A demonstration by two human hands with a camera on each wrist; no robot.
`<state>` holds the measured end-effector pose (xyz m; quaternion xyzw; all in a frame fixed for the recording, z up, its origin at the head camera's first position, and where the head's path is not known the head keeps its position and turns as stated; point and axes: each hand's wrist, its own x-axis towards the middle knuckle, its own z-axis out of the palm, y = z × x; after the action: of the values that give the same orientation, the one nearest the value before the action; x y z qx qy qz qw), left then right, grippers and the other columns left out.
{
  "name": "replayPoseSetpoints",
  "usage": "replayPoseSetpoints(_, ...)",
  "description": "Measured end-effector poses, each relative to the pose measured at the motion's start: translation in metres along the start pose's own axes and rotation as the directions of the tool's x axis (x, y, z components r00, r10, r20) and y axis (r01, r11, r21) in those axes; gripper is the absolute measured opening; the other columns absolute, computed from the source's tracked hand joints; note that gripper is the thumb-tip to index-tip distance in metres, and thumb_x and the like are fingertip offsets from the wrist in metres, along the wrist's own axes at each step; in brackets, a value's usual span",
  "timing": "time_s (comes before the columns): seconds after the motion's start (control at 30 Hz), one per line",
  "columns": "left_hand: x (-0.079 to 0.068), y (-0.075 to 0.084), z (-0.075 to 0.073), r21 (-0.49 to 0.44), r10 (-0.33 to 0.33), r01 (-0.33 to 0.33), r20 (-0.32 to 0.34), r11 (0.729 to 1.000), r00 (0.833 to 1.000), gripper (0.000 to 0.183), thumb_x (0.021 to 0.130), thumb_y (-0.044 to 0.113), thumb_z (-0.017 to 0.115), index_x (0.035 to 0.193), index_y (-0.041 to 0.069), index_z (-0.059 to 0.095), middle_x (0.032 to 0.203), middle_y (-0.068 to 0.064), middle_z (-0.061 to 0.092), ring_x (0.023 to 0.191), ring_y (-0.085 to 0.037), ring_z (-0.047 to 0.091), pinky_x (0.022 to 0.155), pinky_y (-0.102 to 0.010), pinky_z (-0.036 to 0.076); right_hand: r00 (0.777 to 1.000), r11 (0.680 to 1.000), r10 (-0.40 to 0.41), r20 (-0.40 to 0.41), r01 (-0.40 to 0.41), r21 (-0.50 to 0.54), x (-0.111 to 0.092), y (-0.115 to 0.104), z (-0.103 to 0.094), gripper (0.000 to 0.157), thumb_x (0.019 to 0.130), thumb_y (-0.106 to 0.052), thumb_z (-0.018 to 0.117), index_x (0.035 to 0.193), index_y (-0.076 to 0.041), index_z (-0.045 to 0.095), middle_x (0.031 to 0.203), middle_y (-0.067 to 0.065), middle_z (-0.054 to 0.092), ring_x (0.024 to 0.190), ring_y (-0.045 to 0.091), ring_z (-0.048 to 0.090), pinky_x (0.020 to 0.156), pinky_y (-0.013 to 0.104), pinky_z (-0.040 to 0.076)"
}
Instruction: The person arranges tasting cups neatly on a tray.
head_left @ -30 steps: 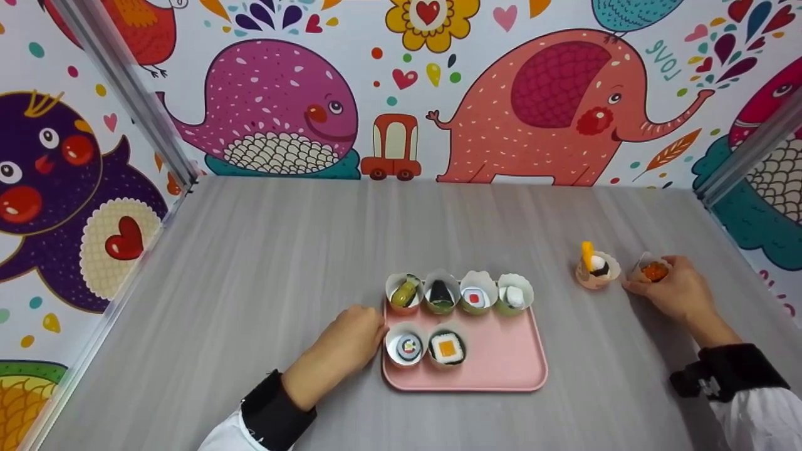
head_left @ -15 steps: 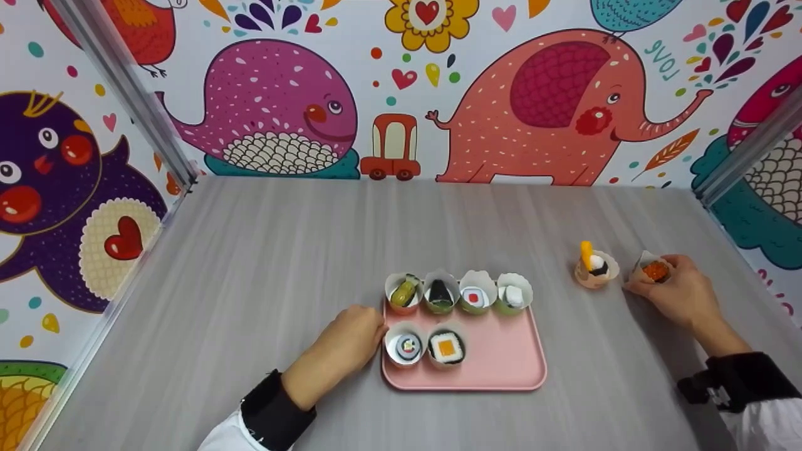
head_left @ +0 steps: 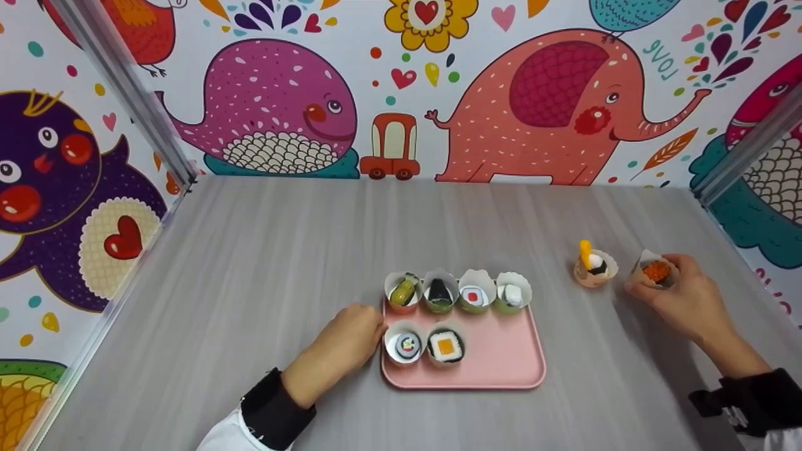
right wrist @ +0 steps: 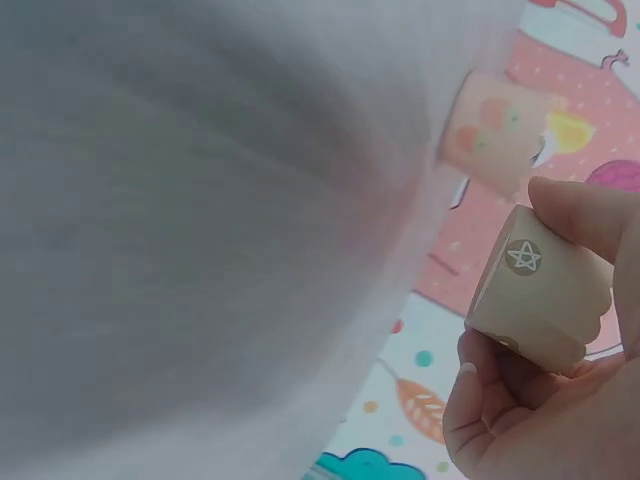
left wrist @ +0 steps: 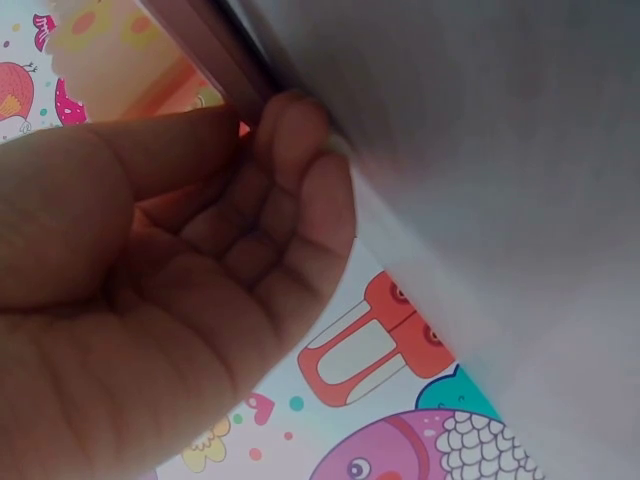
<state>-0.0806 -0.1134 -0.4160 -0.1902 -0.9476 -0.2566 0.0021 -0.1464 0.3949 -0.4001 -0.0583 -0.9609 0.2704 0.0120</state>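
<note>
My left hand (head_left: 352,335) pinches the left rim of the pink tray (head_left: 504,360); in the left wrist view thumb and curled fingers meet at the tray's edge. On the right, my right hand (head_left: 692,299) holds a beige paper baking cup (right wrist: 548,300) with a white star on its side, thumb on one side and fingers on the other. Inside that cup sits an orange roe sushi piece (head_left: 656,271). In the right wrist view the cup is tilted, its base slightly clear of the table. Just left of it stands another paper cup (head_left: 589,277) holding a toy shrimp sushi.
Four-cup back row aside, several paper cups with toy sushi stand on the tray, including a round roll (head_left: 408,345) and a square piece (head_left: 445,346) in front. Grey tabletop (head_left: 282,250) surrounds the tray. A printed wall (head_left: 476,125) closes the back, with metal posts (head_left: 135,94) at the corners.
My right hand has turned slightly, its wrist moving down and to the right, and the cup it holds has tilted, showing more of the roe. The left hand and tray stay almost still.
</note>
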Motion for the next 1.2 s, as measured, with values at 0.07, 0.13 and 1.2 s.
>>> replayPoseSetpoints(0.07, 0.0, 0.0, 0.0, -0.003, -0.005, 0.005, 0.002, 1.0, 1.0, 0.03, 0.093, 0.001, 0.072, 0.064, 0.005, 0.063, 0.069, -0.018, 0.065, 0.068, -0.039, 0.067, 0.058, -0.052, 0.051, 1.0, 1.0, -0.018, -0.008, 0.018, -0.005, -0.004, -0.005, 0.0, 0.094, 0.094, -0.047, 0.076, 0.147, 0.016, 0.03, 0.135, 0.043, 0.046, 0.11, 0.051, 0.049, 0.092, 0.065, 0.047)
replayPoseSetpoints(0.13, 0.0, 0.001, 0.0, -0.002, -0.011, 0.011, 0.004, 1.0, 1.0, 0.029, 0.093, 0.001, 0.072, 0.065, 0.005, 0.063, 0.069, -0.018, 0.066, 0.068, -0.039, 0.068, 0.058, -0.052, 0.051, 0.999, 0.999, -0.034, -0.011, 0.034, -0.009, -0.009, -0.009, -0.001, 0.093, 0.094, -0.045, 0.077, 0.146, 0.016, 0.031, 0.136, 0.043, 0.045, 0.111, 0.052, 0.049, 0.094, 0.067, 0.046)
replayPoseSetpoints(1.2, 0.0, 0.0, -0.001, -0.008, 0.012, -0.012, 0.007, 1.0, 1.0, 0.029, 0.093, 0.0, 0.071, 0.065, 0.004, 0.064, 0.067, -0.015, 0.065, 0.067, -0.036, 0.066, 0.059, -0.05, 0.051, 0.975, 0.975, -0.221, -0.012, 0.222, 0.028, -0.055, -0.079, 0.017, 0.084, 0.085, -0.028, 0.089, 0.143, 0.009, 0.04, 0.144, 0.038, 0.048, 0.126, 0.056, 0.048, 0.097, 0.072, 0.045)
